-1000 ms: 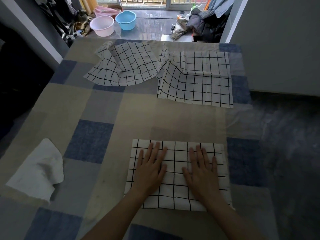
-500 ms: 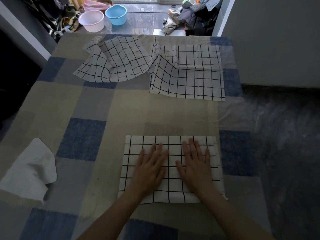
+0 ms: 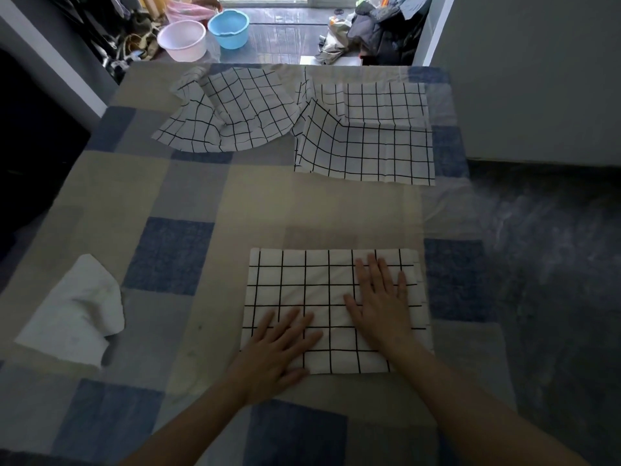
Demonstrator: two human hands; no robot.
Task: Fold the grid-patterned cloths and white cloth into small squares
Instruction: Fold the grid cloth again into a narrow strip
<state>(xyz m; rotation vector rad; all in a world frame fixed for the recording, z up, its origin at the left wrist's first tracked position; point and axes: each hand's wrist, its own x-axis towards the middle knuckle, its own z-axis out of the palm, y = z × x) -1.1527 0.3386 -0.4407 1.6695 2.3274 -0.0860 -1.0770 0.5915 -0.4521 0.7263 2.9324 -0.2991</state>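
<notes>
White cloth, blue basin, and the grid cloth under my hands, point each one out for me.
white cloth (image 3: 72, 317), head view, on its crumpled middle.
blue basin (image 3: 229, 28), head view, on its outer wall.
grid cloth under the hands (image 3: 302, 284), head view, on a bare patch left of the right hand.

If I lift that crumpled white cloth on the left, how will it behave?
The white cloth will probably sag limply, since it lies rumpled with soft folds. It looks light and thin. Its corners would likely droop and unfold when raised.
</notes>
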